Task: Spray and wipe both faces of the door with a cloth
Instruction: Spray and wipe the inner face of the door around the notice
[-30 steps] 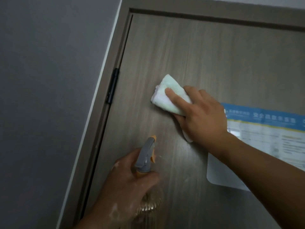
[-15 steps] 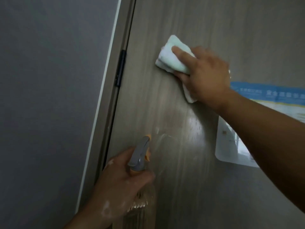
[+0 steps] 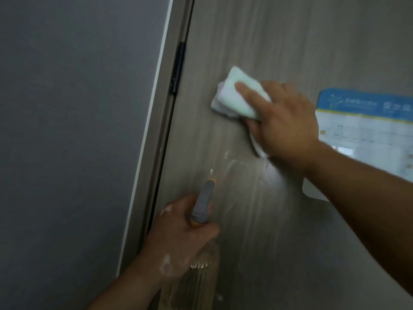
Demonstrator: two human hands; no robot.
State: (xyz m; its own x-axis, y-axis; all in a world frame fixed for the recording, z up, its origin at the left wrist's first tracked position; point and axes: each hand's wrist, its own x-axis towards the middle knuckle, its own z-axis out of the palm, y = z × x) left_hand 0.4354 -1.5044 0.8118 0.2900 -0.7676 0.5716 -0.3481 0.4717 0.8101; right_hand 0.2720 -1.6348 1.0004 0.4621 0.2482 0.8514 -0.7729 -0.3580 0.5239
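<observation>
Cloth [image 3: 234, 98] wiping the hinge side of the door [image 3: 290, 41], spray bottle [image 3: 202, 204] held ready below.
Right hand [image 3: 286, 124] presses the folded cloth flat on the wood with its forefinger stretched over it and the other fingers curled round its lower edge; half a second ago the cloth sat level with the black hinge [image 3: 177, 68], and it now lies lower, left of the blue-topped notice [image 3: 366, 121]. Left hand [image 3: 178, 238] remains wrapped round the bottle's neck, nozzle toward the wet, streaked patch under the cloth.
</observation>
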